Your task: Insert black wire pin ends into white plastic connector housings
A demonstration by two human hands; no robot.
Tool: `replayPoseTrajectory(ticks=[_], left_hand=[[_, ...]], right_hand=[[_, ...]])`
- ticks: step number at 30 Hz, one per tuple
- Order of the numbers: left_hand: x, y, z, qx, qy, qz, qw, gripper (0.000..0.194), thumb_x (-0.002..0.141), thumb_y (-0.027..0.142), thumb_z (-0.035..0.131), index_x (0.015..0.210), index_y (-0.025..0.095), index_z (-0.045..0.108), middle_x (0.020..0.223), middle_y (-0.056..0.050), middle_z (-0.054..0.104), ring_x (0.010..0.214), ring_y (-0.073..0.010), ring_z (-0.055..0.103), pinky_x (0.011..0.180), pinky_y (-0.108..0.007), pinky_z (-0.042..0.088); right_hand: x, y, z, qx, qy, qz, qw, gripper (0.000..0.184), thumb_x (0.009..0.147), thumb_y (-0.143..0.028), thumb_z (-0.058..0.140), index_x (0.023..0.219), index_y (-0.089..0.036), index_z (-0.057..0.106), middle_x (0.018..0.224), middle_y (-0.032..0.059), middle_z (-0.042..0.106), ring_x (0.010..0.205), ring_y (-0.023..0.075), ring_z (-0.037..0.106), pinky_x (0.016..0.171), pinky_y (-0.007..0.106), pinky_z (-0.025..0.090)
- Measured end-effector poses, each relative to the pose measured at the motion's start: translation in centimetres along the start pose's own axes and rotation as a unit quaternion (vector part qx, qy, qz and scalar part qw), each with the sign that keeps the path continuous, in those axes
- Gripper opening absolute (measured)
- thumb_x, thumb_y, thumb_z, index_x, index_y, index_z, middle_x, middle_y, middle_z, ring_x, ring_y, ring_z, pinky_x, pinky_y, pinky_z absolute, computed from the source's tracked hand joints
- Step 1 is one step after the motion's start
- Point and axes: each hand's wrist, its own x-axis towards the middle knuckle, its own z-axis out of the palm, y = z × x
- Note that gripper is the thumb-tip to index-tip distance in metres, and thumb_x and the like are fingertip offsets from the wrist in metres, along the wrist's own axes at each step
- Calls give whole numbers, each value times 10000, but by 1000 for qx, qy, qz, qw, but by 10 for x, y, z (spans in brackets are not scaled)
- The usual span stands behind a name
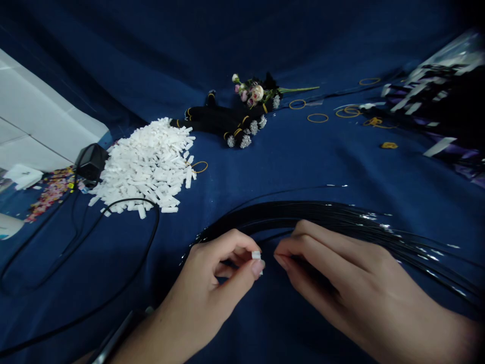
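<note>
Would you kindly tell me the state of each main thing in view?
Left hand: pinching the white piece
White piece: held
Right hand: pinched together; contents unclear
Black strands: loosely bundled, curved
White pile: loose, heaped
Black bundles: banded, lying down
Flowers: lying sideways
Yellow bands: loose, scattered
Black cable: looped, slack
Blue cloth: creased
</note>
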Motion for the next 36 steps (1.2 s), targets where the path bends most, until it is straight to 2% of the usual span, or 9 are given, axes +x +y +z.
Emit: replayPoseTrajectory(ticks=[7,9,12,15,18,24,28,32,36], left_hand=[[1,-1,2,21,2,15,1000,96,894,202,608,813,249,629,745,67,678,710,-90,656,605,-153,473],[3,-2,0,9,32,28,999,78,901,219,614,839,261,632,759,76,684,724,-81,660,620,-143,476],[10,-6,-9,-9,100,51,994,48,912,252,618,866,262,627,763,76,681,743,-76,659,661,-141,483],[18,-10,-22,-38,119,43,991,37,901,244,642,873,242,618,754,65,685,773,-81,664,704,-145,492],[24,-12,-34,-65,111,29,991,60,886,235,669,871,225,612,756,54,705,761,-75,669,700,-136,493],[23,-11,-38,-91,90,18,992,83,886,267,681,859,227,614,750,56,729,737,-55,672,696,-107,502],[20,-8,-35,-106,74,8,992,75,887,261,681,858,231,619,746,58,742,745,-51,687,690,-94,507],[16,-5,-32,-134,40,-24,990,84,881,287,691,877,234,627,784,50,757,743,-63,701,692,-113,522],[11,0,-26,-143,13,-45,989,85,885,298,686,872,231,635,786,45,740,744,-79,699,698,-140,531]], right_hand=[[1,3,0,13,-6,-2,1000,152,965,-111,433,867,-139,546,753,10,498,599,71,470,530,196,404],[1,3,-4,-56,23,-34,998,99,945,-107,478,939,-132,574,862,61,542,727,124,518,628,253,438],[2,3,-5,-140,66,-104,982,155,924,-91,500,1032,-103,610,1044,138,561,923,216,536,774,345,439],[4,8,4,-98,-8,-147,984,216,943,-68,423,976,-92,636,948,111,588,859,195,541,726,321,445],[5,18,18,-80,-89,-116,986,189,951,-105,443,969,-109,632,903,83,577,801,172,531,696,302,443],[6,27,26,-87,-112,-118,983,132,894,-64,500,861,-129,611,831,63,547,756,174,474,676,306,402],[7,22,19,-89,-90,-136,983,191,914,-46,438,815,-117,585,799,69,540,753,172,471,687,305,408],[8,14,11,-52,-20,-77,995,169,940,-46,412,845,-122,528,775,32,521,682,113,455,624,242,404],[7,7,5,-11,26,-29,999,76,939,-85,487,926,-129,548,841,30,565,754,102,520,657,219,456]])
